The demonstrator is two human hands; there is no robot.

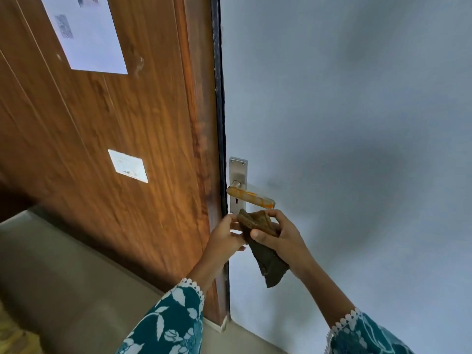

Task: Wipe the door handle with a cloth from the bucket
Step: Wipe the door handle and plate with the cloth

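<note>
A metal door handle smeared with orange sticks out from its silver backplate on the grey-blue door. Just below it I hold a dark brown cloth, bunched at the top and hanging down to a corner. My right hand grips the cloth from the right with thumb and fingers. My left hand pinches the cloth's upper left edge, close to the door's edge. The cloth sits a short way under the handle without touching it. No bucket is in view.
A brown wooden panel fills the left, with a white paper sheet and a small white sticker on it. A black strip runs down between wood and grey-blue surface. Beige floor lies at the lower left.
</note>
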